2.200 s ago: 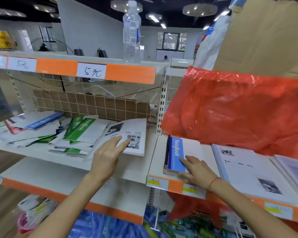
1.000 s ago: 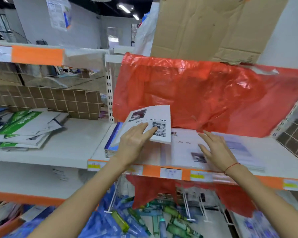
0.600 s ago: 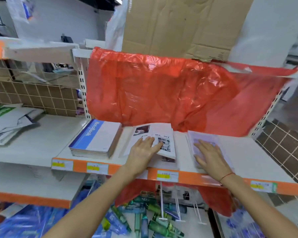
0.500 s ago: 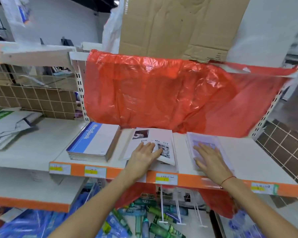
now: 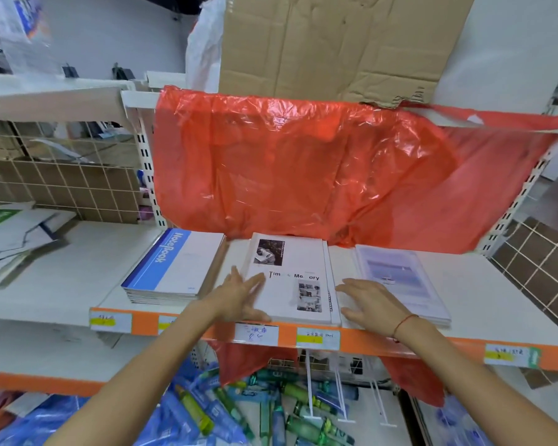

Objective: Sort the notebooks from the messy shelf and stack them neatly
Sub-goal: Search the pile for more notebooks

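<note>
Three stacks lie side by side on the right shelf (image 5: 484,304). A blue-and-white "NoteBook" stack (image 5: 178,268) is on the left. A white "Time Memory" stack (image 5: 292,281) sits in the middle. A pale purple-covered stack (image 5: 400,278) is on the right. My left hand (image 5: 239,297) lies with straight fingers against the left edge of the white stack. My right hand (image 5: 368,300) is spread flat at that stack's right edge, next to the purple stack. Neither hand holds anything. A messy pile of green-and-white notebooks (image 5: 10,236) lies on the left shelf.
A red plastic sheet (image 5: 303,175) hangs behind the stacks, with a cardboard panel (image 5: 335,43) above it. Orange price strips (image 5: 368,341) run along the shelf fronts. Packaged items in blue and green wrappers (image 5: 255,410) fill the space below.
My left hand carried the white notebook from the messy left shelf onto the middle stack, then slid off it to the stack's left edge. My right hand moved off the purple stack to the white stack's right edge.
</note>
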Motion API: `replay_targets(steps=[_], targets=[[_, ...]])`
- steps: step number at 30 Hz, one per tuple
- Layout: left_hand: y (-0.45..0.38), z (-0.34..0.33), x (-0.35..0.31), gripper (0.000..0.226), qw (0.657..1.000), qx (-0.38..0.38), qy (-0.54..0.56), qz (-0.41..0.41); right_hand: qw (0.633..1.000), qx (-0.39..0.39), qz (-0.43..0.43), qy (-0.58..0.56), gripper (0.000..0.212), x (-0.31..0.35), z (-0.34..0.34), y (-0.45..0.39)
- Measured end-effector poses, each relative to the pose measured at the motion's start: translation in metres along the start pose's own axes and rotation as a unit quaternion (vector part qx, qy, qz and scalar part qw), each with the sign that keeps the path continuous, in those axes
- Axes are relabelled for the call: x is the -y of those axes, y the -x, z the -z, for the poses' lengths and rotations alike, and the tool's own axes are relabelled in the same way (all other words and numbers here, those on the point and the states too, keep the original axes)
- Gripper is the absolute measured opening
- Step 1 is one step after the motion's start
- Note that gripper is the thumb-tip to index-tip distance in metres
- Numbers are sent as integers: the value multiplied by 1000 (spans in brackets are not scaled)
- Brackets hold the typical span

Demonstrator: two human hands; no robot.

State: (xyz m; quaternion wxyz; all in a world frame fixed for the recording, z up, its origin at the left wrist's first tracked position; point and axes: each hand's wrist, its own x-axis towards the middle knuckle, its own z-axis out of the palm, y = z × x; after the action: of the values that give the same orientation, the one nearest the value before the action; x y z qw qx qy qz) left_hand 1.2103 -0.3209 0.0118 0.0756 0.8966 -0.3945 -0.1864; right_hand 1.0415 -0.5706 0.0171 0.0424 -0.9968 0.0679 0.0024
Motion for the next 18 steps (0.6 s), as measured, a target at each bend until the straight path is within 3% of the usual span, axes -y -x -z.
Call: replay_targets(steps=[5,14,18], targets=[[3,0,-2,95,998,-10,52,-21,998,64,-20,20,51,13,3,-5],[0,0,-6,90,999,-9,45,-19,996,88,-13,-28,56,14,1,-5],[1,-1,-5,91,999,-17,48,-10,993,101,-51,-40,56,8,-7,-9]])
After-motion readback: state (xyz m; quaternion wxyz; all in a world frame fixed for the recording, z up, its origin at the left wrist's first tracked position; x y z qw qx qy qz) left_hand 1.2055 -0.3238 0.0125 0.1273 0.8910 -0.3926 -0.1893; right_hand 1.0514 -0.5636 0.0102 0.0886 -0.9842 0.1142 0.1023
